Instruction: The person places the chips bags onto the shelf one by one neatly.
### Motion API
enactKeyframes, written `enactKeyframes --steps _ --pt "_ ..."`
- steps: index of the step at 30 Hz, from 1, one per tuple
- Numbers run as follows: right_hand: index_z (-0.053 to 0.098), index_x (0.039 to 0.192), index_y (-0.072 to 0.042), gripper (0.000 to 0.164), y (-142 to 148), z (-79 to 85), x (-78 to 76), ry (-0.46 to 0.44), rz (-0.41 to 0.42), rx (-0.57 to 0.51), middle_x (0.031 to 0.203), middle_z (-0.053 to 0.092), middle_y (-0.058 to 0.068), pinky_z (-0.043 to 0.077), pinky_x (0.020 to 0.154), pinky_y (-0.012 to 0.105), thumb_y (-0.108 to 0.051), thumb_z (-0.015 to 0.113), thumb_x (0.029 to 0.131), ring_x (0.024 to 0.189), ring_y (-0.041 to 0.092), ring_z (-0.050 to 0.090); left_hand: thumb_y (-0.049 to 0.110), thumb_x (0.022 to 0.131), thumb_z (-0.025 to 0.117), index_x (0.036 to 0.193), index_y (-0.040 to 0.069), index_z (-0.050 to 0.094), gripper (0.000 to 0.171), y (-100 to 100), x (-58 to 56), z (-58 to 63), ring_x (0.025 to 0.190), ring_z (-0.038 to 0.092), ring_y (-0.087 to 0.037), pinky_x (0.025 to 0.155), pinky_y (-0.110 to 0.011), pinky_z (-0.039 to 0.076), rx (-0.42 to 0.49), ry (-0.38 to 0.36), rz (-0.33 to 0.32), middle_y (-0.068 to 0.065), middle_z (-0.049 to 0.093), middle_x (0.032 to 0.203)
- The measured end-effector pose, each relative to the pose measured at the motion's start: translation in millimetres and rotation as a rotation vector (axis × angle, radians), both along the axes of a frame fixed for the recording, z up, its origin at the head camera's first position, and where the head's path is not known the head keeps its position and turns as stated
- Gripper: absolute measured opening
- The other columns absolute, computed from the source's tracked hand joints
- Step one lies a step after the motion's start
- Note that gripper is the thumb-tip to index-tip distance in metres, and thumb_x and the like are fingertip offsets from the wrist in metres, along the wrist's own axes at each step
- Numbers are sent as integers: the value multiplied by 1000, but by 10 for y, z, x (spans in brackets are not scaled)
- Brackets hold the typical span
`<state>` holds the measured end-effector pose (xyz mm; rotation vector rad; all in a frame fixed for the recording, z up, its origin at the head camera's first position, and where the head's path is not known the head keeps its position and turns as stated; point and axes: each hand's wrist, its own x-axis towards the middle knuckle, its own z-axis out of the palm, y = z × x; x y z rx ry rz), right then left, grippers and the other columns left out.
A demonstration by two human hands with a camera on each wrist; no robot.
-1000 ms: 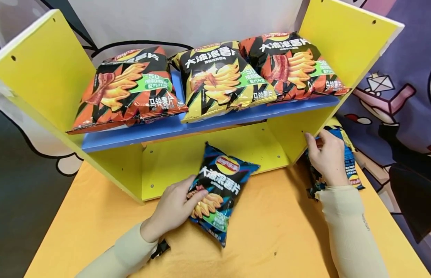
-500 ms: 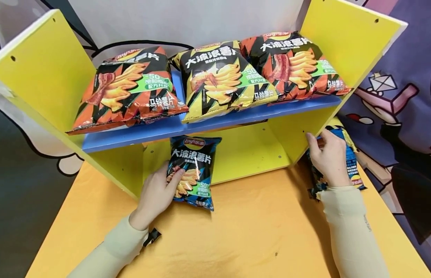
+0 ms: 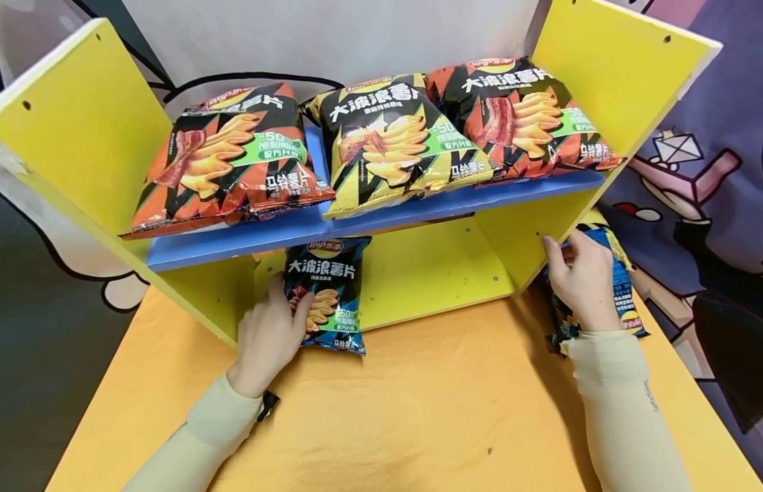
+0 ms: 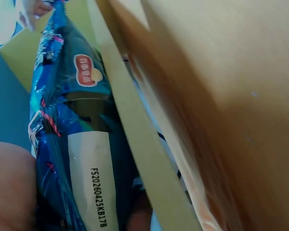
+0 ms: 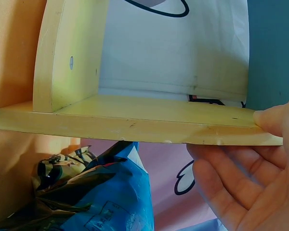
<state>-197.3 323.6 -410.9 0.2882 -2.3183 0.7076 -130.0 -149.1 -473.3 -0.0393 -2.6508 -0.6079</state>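
Glossy blue-and-black foil chip bag (image 3: pixel 332 290), below the long blue shelf board (image 3: pixel 381 224)

Bag sits at the front edge of the flat yellow bottom board (image 3: pixel 430 277), towards its left corner, lower end seemingly past that edge. Left hand (image 3: pixel 266 336) pinches its left side, thumb across the printed face. Right hand (image 3: pixel 580 279) pinches the front edge of the upright yellow side panel (image 3: pixel 516 229). Probably light, soft, slick; contents likely crush easily. Best hold: sides or crimped top seam, lightly.

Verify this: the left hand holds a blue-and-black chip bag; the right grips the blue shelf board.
No: the right hand grips the yellow side panel, not the blue board, in the right wrist view. The left hand does hold that bag.
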Motion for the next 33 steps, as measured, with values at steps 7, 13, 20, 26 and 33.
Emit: enactKeyframes --steps 7,13,20,26,33 --pt "75 114 -7 24 32 -7 10 -12 -5 -6 91 77 18 34 72 -1 -24 62 103 76 -32 42 40 101 64 151 -8 41 73 42 -37 -55 80 70 -45 51 -52 55 -139 214 -13 -32 62 122" --pt "76 114 -7 22 13 -9 11 -5 2 -10 91 77 18 34 72 -2 -21 65 101 77 -33 41 43 102 61 150 -4 47 69 85 -17 -28 119 62 -49 85 -60 56 -271 304 -90 -29 54 145" --pt "76 115 -8 22 8 -4 -4 3 5 -13 92 77 18 35 73 -1 -21 64 101 78 -33 42 67 96 53 156 13 46 82 136 5 21 153 33 -41 122 -59 30 -371 212 -323 -15 42 162" --pt "75 113 -6 23 13 -6 -9 5 0 -5 91 77 19 34 73 -1 -22 63 102 78 -33 41 84 84 56 157 23 46 95 225 -18 36 158 23 -42 125 -63 20 -465 159 -454 -10 38 166" --pt "75 114 -7 25 23 -15 -17 -13 2 -16 93 77 19 35 72 -1 -25 62 103 75 -32 44 82 75 69 155 24 49 101 271 -25 16 153 29 -51 119 -73 22 -480 136 -442 -14 39 165"
